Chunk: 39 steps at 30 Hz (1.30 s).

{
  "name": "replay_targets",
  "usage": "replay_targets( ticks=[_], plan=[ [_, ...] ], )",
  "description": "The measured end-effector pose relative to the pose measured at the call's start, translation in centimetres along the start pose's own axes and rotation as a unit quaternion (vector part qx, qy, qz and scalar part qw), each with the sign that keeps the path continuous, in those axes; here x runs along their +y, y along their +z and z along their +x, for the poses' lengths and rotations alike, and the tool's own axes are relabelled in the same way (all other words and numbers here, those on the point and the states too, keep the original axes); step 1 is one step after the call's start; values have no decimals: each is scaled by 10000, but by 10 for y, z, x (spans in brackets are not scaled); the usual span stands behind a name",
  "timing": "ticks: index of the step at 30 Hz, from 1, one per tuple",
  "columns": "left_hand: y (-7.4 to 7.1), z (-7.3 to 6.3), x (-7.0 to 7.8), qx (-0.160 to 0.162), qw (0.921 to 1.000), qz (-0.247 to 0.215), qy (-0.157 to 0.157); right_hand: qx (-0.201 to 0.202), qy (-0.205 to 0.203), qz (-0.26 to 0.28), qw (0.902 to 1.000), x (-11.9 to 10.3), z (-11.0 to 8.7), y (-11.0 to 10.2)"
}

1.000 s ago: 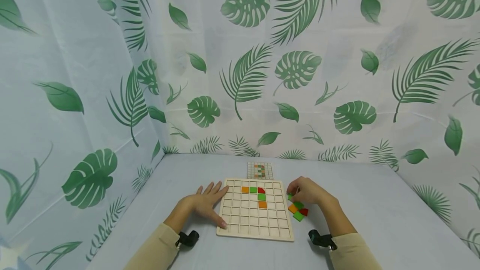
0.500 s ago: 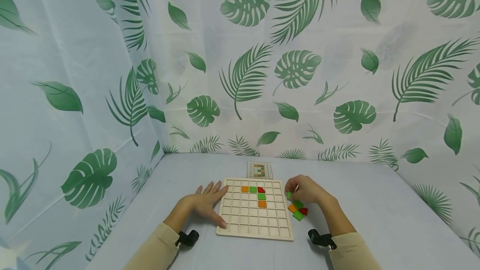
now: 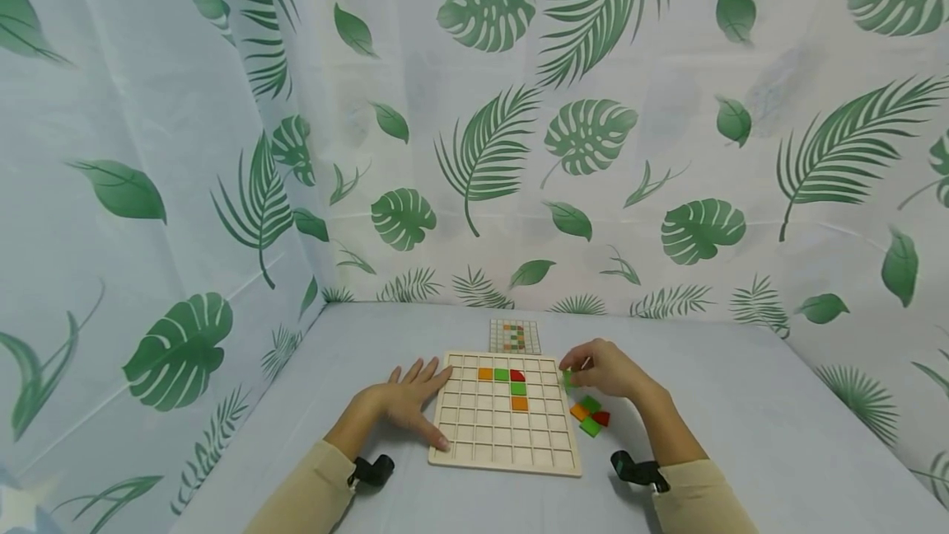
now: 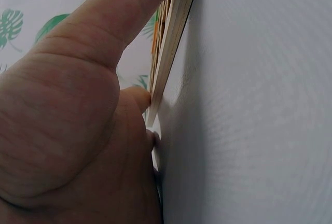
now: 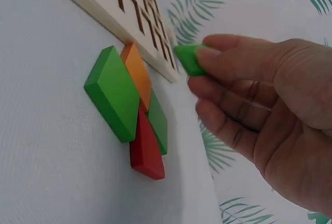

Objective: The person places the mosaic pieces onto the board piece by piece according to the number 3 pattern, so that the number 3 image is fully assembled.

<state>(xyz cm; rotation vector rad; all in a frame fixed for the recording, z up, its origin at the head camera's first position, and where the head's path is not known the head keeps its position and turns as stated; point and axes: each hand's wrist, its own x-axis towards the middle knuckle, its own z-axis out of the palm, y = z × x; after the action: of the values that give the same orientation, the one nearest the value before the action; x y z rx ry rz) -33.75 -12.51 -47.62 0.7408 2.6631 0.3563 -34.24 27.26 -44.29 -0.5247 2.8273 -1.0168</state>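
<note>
A wooden grid board (image 3: 474, 427) lies on the table, with orange, green and red tiles set in a few of its upper cells. My left hand (image 3: 404, 402) rests at its left edge, fingers spread and straight; the left wrist view shows the thumb (image 4: 129, 11) against the board's side. Beyond the upper right corner of the board, my right hand (image 3: 608, 369) pinches a green tile (image 5: 190, 59) between thumb and fingers, raised off the table. Below that hand lie loose tiles: a green tile (image 5: 111, 94), an orange tile (image 5: 137, 71), a red tile (image 5: 146, 149) and another green one.
Behind the board lies a small card (image 3: 515, 336) printed with a coloured grid pattern. The white table (image 3: 741, 419) meets a leaf-patterned curtain (image 3: 474, 147) at the back and sides. A black wrist camera (image 3: 374, 472) sits on the left wrist.
My right hand has lifted the green tile from beside the loose tiles and moved slightly up and left toward the board's upper right corner. The left hand has stayed put.
</note>
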Motion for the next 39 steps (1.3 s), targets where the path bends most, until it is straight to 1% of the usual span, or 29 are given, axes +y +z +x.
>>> replay_targets(
  ticks=[5,12,24,30,35,39],
  plan=[
    [0,1,1,-25,10000,30,-1,-1,-264,328,9991,-6,1,0],
    [1,0,3,-29,10000,39,-65,93,-587,289,9978,-17,2,4],
    [0,0,4,-31,9999,91,-90,246,-607,412,9970,-25,7,15],
    [0,-1,4,-42,9999,58,-113,282,-782,454,9955,-29,9,23],
    [-1,-2,5,-39,9999,59,-108,412,-917,362,9943,-32,11,31],
    [-1,-3,6,-16,10000,27,-84,510,-1010,390,9928,-36,13,36]
  ],
)
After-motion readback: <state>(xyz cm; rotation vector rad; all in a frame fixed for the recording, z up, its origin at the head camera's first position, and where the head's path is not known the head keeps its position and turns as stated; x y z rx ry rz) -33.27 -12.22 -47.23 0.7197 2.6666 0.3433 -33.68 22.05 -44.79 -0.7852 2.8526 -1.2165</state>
